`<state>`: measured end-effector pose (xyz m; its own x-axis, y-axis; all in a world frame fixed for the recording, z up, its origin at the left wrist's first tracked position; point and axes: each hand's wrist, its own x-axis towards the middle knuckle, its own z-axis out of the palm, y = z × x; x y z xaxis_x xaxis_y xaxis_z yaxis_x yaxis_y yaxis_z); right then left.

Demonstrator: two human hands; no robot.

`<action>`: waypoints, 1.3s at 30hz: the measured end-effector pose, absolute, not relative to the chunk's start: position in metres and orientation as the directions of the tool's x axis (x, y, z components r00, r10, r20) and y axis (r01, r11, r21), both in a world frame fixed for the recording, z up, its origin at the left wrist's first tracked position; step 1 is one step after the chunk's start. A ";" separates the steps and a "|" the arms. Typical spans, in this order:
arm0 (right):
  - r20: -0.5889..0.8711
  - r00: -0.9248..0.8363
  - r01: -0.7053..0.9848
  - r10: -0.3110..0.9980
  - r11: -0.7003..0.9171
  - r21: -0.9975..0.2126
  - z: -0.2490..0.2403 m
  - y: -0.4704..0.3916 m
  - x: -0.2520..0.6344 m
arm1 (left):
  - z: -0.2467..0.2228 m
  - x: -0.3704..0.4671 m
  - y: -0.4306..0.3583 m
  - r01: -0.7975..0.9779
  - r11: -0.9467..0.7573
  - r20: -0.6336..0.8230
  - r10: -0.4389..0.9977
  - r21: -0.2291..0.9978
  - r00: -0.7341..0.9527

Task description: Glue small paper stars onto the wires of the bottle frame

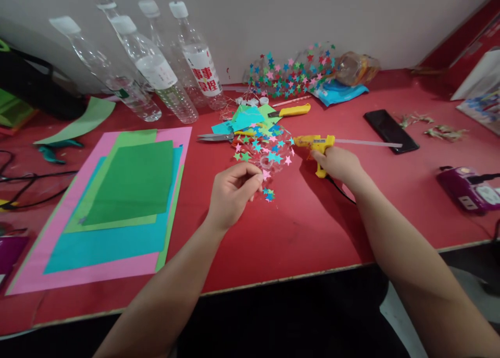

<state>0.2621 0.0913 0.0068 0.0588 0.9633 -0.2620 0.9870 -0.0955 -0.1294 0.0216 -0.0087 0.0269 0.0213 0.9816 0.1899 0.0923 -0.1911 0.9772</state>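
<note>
My left hand [236, 191] is closed in a pinch, with a small pink paper star [266, 175] at its fingertips. A yellow hot glue gun [318, 142] is in my right hand [341, 165], its nozzle pointing left and a long clear glue stick [369, 143] sticking out of the back. Between the hands and a little beyond them is a clear plastic piece covered in colourful stars [269, 144]; its nozzle-side edge is close to the glue gun. A small heap of loose stars [269, 194] lies on the red table [297, 233] beside my left fingers.
Scissors [216, 137] and a yellow utility knife [295, 110] lie behind the star-covered piece. Several clear bottles [201, 69] stand back left, above stacked coloured sheets [130, 183]. Another star-covered piece [291, 74] rests by the wall. A phone [390, 131] and purple power strip [469, 191] are right.
</note>
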 end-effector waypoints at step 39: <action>0.683 -0.510 0.448 0.522 0.839 -0.307 0.016 0.021 0.213 | 0.016 0.023 -0.008 0.472 -0.158 0.184 0.983 0.867 -0.009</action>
